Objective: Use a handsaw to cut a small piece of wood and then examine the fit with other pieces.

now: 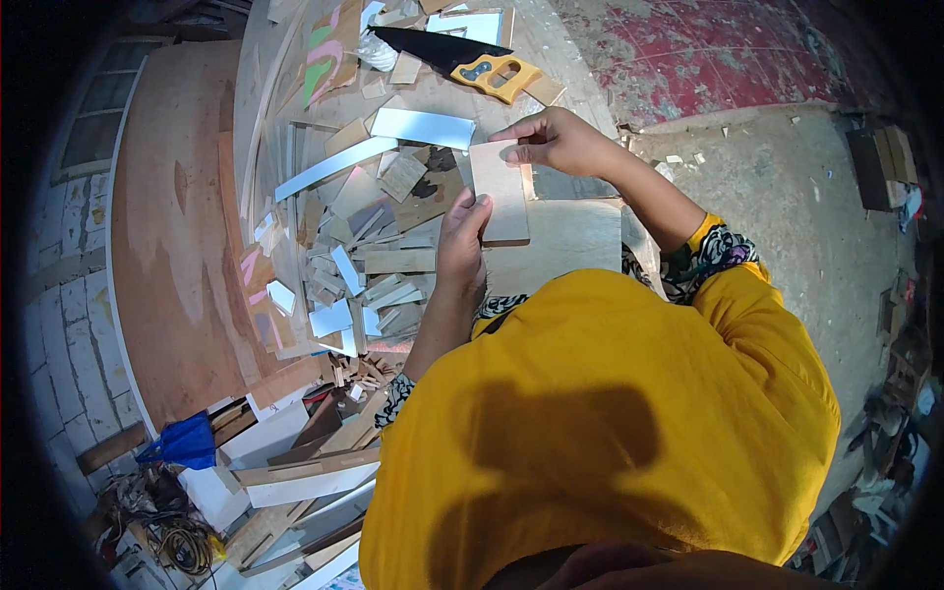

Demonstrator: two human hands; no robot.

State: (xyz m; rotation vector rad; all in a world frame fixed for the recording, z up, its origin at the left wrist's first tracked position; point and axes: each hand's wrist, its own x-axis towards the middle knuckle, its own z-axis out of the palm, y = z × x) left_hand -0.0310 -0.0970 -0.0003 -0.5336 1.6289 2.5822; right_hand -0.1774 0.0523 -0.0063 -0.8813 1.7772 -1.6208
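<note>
A thin rectangular piece of light plywood [501, 202] is held up in front of me between both hands. My left hand [462, 236] grips its lower left edge, with the thumb lying on the face. At the top right corner, my right hand [559, 144] pinches the same piece between thumb and fingers. Just left of the plywood lies a white-faced strip [423, 128] among many wood offcuts. Beyond my hands rests a handsaw [501, 77] with a black blade and a yellow handle.
Offcuts [403, 177] cover the worktable's left part. A large brown plywood sheet [172, 236] leans at the left. Long boards [310, 462], a blue bag [185, 442] and coiled cable [187, 546] fill the lower left. Concrete floor [767, 187] and a red patch [698, 54] lie right.
</note>
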